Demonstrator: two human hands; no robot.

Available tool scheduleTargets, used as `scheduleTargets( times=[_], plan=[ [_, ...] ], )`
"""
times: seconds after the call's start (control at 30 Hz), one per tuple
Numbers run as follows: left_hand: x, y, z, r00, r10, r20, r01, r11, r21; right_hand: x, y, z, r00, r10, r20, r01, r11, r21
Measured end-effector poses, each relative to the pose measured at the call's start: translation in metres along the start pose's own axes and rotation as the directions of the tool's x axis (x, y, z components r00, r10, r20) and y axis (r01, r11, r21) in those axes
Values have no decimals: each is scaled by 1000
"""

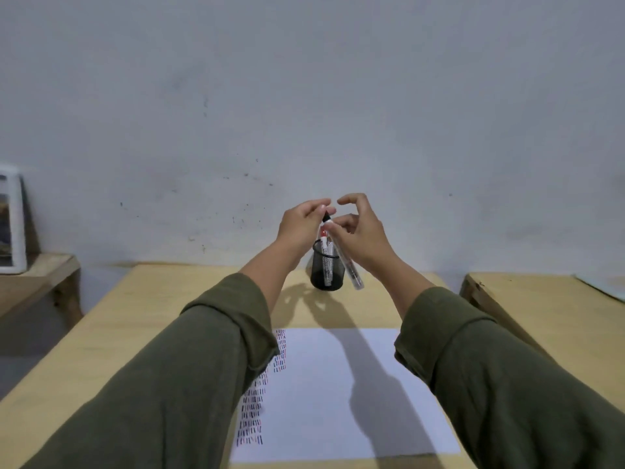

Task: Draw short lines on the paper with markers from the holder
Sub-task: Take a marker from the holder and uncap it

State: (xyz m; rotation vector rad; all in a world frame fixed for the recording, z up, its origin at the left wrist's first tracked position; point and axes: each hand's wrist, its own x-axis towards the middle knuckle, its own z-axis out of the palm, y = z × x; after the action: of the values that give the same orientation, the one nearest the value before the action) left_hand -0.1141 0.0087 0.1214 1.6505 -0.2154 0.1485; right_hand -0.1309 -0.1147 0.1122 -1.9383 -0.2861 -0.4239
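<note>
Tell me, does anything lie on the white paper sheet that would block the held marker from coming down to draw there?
Nothing visible does. The clear-barrelled marker, held in the right hand, is above the black mesh holder. The white paper sheet below carries only drawn lines and shadows, though the left sleeve overlaps its left edge.

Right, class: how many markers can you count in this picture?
3 at least: one held above the mesh holder by both hands, marker; a red-capped marker and another marker inside. More may be hidden.
</note>
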Motion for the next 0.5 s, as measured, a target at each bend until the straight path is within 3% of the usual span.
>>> scheduleTargets(
  times=[0.13,0.3,0.37,0.5],
  plan=[
    [-28,3,-11,984,-102,-144,82,988,-133,-32,-15,0,995,47,93,-51,998,46],
    [-50,10,-28,874,-290,-390,194,944,-267,-57,-40,-15,978,93,189,-117,986,120],
    [-57,13,-31,842,-340,-418,222,926,-306,-62,-49,-20,980,84,179,-124,967,223],
    [-67,19,-29,855,-342,-389,216,918,-333,-65,-55,-20,991,66,116,-100,941,322]
  ],
)
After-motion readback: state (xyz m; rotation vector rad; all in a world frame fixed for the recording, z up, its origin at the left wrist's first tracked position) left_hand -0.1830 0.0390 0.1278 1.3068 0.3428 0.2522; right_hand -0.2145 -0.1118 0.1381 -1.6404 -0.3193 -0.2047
